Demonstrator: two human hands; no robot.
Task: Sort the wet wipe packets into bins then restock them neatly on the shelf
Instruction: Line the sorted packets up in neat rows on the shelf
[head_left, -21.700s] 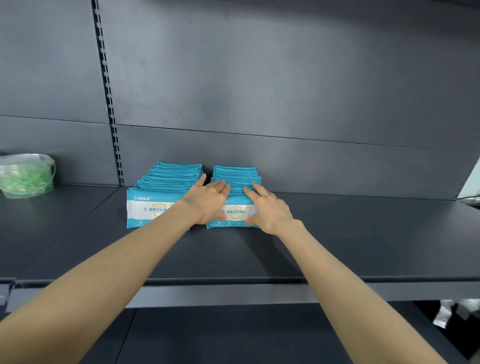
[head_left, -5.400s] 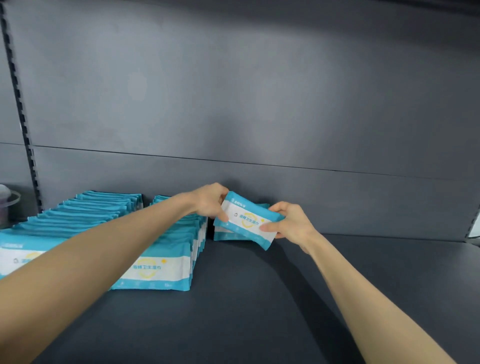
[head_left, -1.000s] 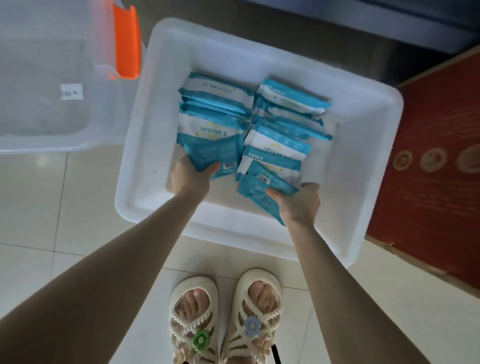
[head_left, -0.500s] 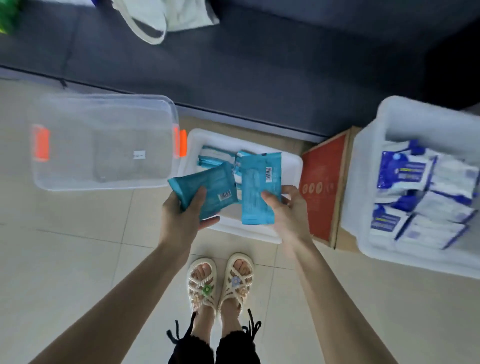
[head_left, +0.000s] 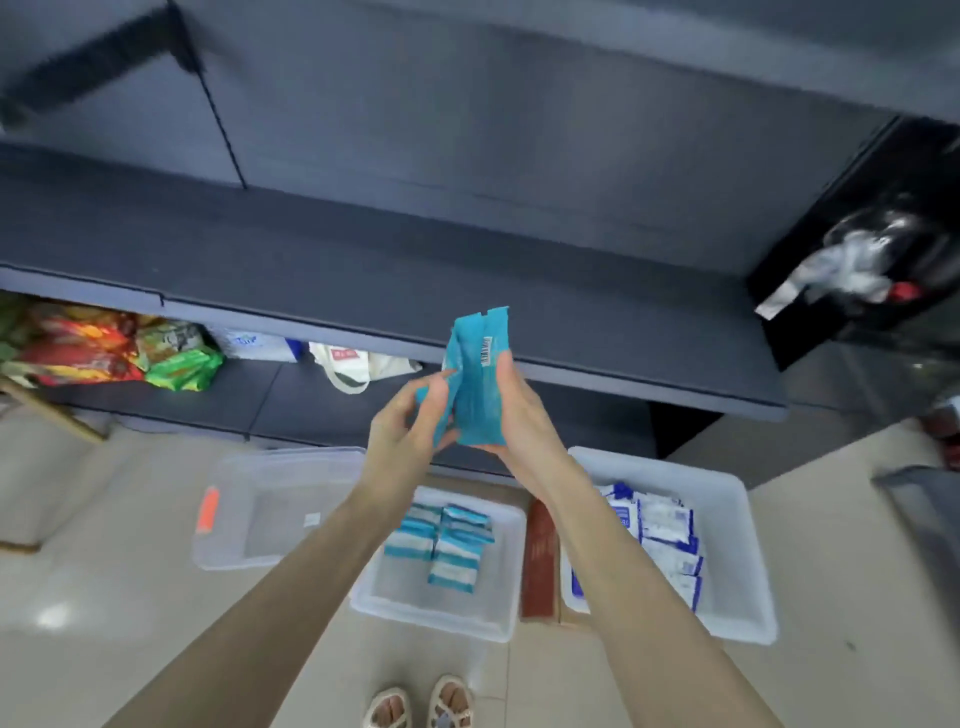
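Observation:
Both hands hold teal wet wipe packets (head_left: 475, 384) upright, pressed together back side out with a barcode showing, in front of the dark grey shelf (head_left: 363, 270). My left hand (head_left: 410, 421) grips the left packet. My right hand (head_left: 519, 405) grips the right packet from its right side and bottom. Below on the floor, a white bin (head_left: 498, 618) holds several more teal packets (head_left: 447, 540). To its right a second white bin (head_left: 743, 561) holds blue-and-white packets (head_left: 660, 540).
A clear bin with an orange latch (head_left: 228, 519) stands at the left on the tiled floor. A red-brown box (head_left: 540, 561) sits between the two white bins. Snack bags (head_left: 104, 348) and a white tote (head_left: 358, 364) lie on the lower shelf. My sandalled feet (head_left: 421, 706) show at the bottom.
My hands have risen from above the bins to shelf height and brought the two teal packets together. My view has tilted up toward the shelf.

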